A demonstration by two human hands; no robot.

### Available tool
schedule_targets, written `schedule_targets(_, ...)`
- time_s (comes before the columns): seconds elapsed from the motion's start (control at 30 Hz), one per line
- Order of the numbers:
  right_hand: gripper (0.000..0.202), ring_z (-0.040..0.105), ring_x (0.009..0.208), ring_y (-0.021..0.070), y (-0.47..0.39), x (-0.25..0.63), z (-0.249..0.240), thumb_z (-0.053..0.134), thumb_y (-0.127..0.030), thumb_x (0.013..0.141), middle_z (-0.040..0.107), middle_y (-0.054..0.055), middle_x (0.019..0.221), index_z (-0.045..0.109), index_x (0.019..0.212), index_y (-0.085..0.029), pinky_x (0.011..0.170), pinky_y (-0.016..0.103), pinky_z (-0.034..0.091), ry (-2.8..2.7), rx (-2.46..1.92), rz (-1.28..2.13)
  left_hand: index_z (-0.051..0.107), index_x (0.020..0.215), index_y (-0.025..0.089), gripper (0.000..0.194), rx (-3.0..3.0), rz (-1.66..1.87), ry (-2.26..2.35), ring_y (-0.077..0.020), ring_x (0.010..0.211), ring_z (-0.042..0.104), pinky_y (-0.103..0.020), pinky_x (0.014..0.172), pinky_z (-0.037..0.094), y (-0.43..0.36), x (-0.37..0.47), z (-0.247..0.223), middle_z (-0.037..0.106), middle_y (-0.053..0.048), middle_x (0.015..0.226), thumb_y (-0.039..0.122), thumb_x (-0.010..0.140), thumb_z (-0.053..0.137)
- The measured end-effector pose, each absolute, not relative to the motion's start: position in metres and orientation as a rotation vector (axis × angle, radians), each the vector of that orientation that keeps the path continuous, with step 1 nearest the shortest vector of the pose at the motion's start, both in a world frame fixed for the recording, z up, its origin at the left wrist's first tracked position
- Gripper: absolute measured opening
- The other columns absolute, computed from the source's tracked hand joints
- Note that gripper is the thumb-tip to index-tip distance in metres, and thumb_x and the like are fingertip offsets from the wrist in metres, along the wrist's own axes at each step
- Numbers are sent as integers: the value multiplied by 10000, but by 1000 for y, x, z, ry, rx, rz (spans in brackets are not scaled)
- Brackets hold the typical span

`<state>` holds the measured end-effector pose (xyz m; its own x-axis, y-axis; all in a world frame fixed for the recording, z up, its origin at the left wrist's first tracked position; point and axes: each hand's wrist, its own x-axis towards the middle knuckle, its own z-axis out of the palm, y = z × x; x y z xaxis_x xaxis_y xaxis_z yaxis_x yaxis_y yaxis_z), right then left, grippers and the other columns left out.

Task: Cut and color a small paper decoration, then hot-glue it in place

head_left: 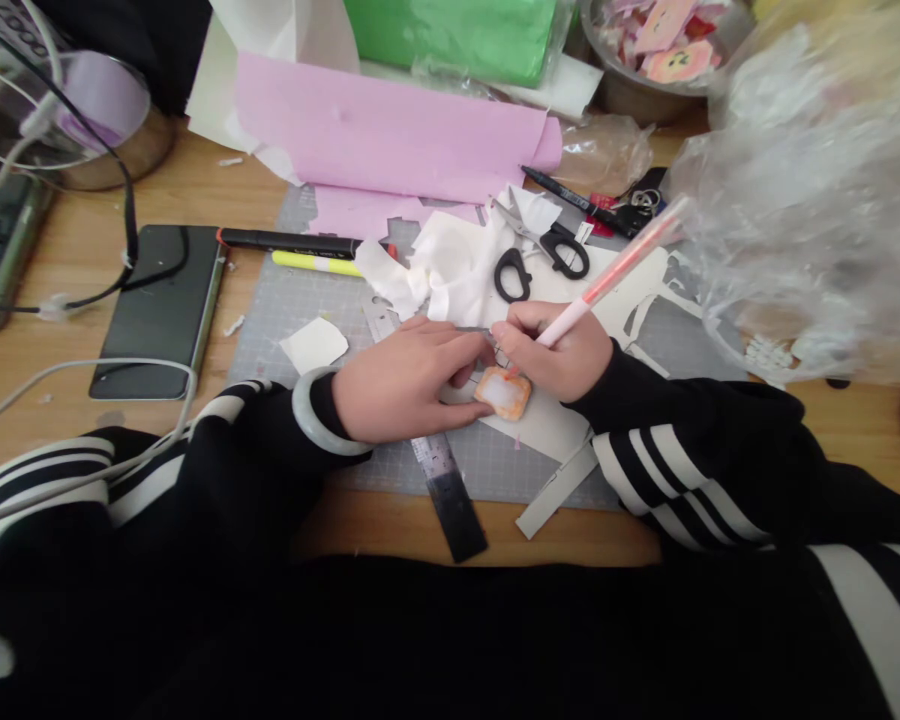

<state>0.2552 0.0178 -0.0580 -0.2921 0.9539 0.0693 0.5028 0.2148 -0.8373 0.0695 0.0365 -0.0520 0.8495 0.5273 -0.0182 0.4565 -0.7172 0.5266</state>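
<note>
My right hand (562, 350) is closed round a slim pen (607, 278) with a pale, clear barrel and an orange-red core. Its lower tip meets a small rounded piece (502, 392) with an orange border and a whitish middle. From the left, my left hand (412, 378) steadies that piece between thumb and fingers. White card (547, 425) lies beneath it. A ruler (450, 500) with a dark end runs under my left hand. Just beyond my hands are black-handled scissors (540, 262) and crumpled white paper (450, 265).
A grey cutting mat (390, 470) covers the middle of the wooden table. Left are a phone (157, 310), a black marker (292, 241), a yellow pen (315, 263) and cables. Pink sheet (397, 130) spans the back; plastic bags (817, 200) and a metal bowl (622, 95) stand right.
</note>
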Motion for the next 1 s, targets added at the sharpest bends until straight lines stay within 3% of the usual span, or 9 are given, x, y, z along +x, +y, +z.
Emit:
schedule_targets(0.37,295,369,456,69,18,255,-59,509,-279,825,449,-46,466,479,553,-169,438,224,295,-1888,-1347,986,462,769,179,237,2509,181,728,-142,661,498,-278,674,337,36,71,-53,511,14,690,390,805,563)
schedule_targets(0.5,313,329,432,63,18,255,-58,503,-268,818,392,-57,436,446,525,-173,420,223,273,-1919,-1316,996,456,757,178,244,2510,185,729,-141,662,498,-279,673,336,36,71,-54,507,16,686,390,801,569)
schedule_targets(0.9,260,377,452,69,17,255,-58,513,-266,814,462,-43,474,488,574,-169,434,218,299,-1886,-1321,992,439,745,178,244,2496,189,718,-136,664,492,-275,674,335,37,70,-53,506,18,693,379,807,563)
schedule_targets(1.0,306,343,431,61,18,255,-58,512,-296,821,417,-53,446,455,548,-171,413,215,272,-1914,-1302,1021,439,742,178,251,2508,198,721,-135,652,487,-273,669,333,36,70,-54,494,22,676,387,808,562)
